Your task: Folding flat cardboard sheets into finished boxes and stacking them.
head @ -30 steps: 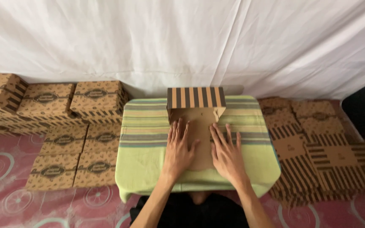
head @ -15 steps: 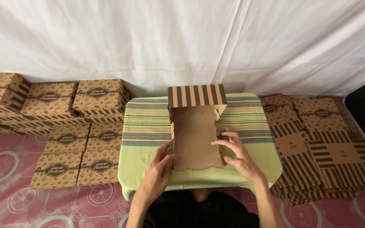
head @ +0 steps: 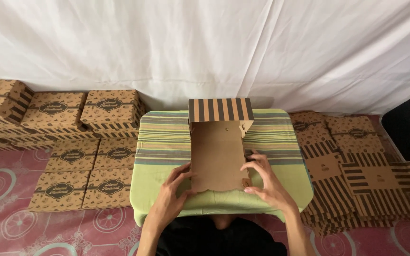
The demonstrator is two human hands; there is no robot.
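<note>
One unfolded cardboard box blank (head: 217, 156) lies on the tabletop (head: 162, 142), which is covered by a striped green cloth. Its long axis runs away from the person; its striped end flap stands upright at the far end, and the scalloped edge points toward the person. Two hands work it: the left hand (head: 171, 195) grips the near left edge, the right hand (head: 266, 182) pinches the right side flap. About eight assembled boxes (head: 79, 142) sit left; one stack of flat blanks (head: 357, 161) lies right. One second ago both palms pressed flat on the blank.
</note>
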